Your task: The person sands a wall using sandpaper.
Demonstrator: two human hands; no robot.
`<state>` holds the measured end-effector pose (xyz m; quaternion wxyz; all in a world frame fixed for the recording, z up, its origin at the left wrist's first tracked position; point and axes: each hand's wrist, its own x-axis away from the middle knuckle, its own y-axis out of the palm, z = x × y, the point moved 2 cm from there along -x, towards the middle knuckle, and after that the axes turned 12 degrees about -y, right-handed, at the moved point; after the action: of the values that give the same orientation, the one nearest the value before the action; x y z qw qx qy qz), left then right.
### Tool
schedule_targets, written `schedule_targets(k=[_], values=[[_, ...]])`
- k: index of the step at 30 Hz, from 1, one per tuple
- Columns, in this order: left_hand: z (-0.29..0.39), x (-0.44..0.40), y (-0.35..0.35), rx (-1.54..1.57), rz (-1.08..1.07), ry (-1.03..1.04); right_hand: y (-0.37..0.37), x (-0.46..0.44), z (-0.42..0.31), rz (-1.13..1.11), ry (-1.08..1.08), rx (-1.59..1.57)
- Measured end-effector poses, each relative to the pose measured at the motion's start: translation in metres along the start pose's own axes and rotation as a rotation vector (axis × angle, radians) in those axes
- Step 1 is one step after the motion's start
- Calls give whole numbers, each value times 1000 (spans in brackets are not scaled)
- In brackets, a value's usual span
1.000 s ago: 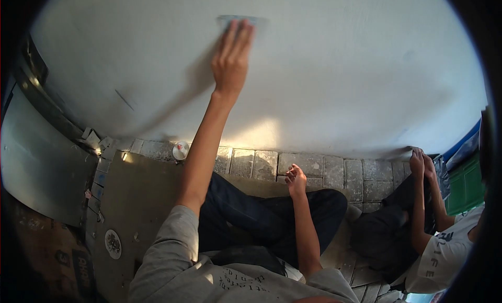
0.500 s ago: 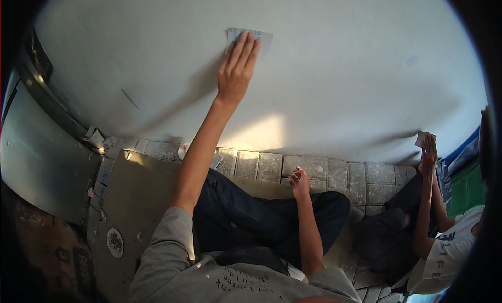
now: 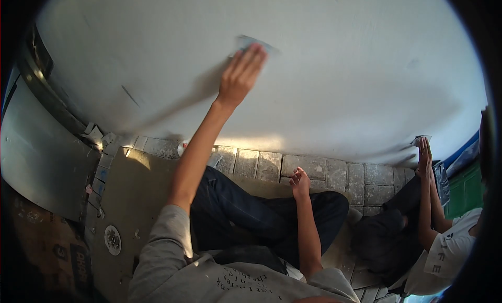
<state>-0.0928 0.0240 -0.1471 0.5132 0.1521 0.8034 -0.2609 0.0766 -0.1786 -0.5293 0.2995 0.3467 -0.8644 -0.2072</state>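
My left hand (image 3: 242, 74) reaches up to the pale wall (image 3: 334, 78), fingers stretched over a small sheet of sandpaper (image 3: 255, 42) and pressing it to the surface. Motion blurs the fingertips and the sheet, whose upper edge shows beyond them. Low in front of me, my right hand (image 3: 299, 182) hovers by my bent knee, palm turned up. Its fingers are loosely curled and apart, and nothing shows in them.
At the right, another person's hands (image 3: 424, 155) hold a similar sheet against the wall. Paving bricks (image 3: 306, 167) run along its foot. Left are a metal panel (image 3: 42, 156), a cardboard piece (image 3: 47, 240) and a round speckled disc (image 3: 112, 240) on the mat (image 3: 149, 198).
My left hand has slid the sandpaper slightly down and right along the wall. My right hand stays where it was. The other person's hands and sheet have shifted a little lower.
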Motion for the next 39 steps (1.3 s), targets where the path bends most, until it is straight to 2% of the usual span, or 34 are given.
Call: schedule_targets(k=[1,2,4,5,6,8,9,12,14,16,18,19,20,22,25,27,30,33,39], values=[[4,8,7,17,16,119,0,0,1,5,7,2],[-3,6,8,21,7,119,1,0,0,-2,3,1],[-36,-1,3,25,57,-101,-2,1,0,0,1,-3],[-48,-5,2,-113,115,-182,-2,-1,1,15,-2,-9],[-45,-4,3,-107,115,-174,-3,-2,2,26,-6,-16],[-27,6,4,15,1,59,-3,-4,2,26,1,-17],[-13,14,3,63,2,244,-2,-4,5,22,7,-15],[-21,17,3,74,-22,234,-2,-3,8,-4,-11,-11],[-34,9,0,-4,81,-156,-5,-3,4,1,-16,-8],[-31,15,15,-100,126,-368,-5,-2,6,4,-13,-8],[4,16,18,150,110,-278,-3,-4,5,6,12,-27],[19,18,16,49,25,-32,-3,-4,5,2,11,-23],[33,21,18,12,-40,98,-4,-4,6,-7,21,-38],[34,21,26,79,-11,169,-4,-2,7,-13,25,-55],[16,-4,10,24,16,63,-8,-4,3,10,12,-76],[-7,-32,-1,-48,128,-112,-7,-3,4,17,19,-76],[-35,-65,-2,-43,248,-236,-5,-4,6,5,45,-92],[-19,-75,-1,-197,228,-177,-2,-4,7,-2,44,-87],[-18,-65,9,-155,256,-127,-8,-5,8,5,45,-138]])
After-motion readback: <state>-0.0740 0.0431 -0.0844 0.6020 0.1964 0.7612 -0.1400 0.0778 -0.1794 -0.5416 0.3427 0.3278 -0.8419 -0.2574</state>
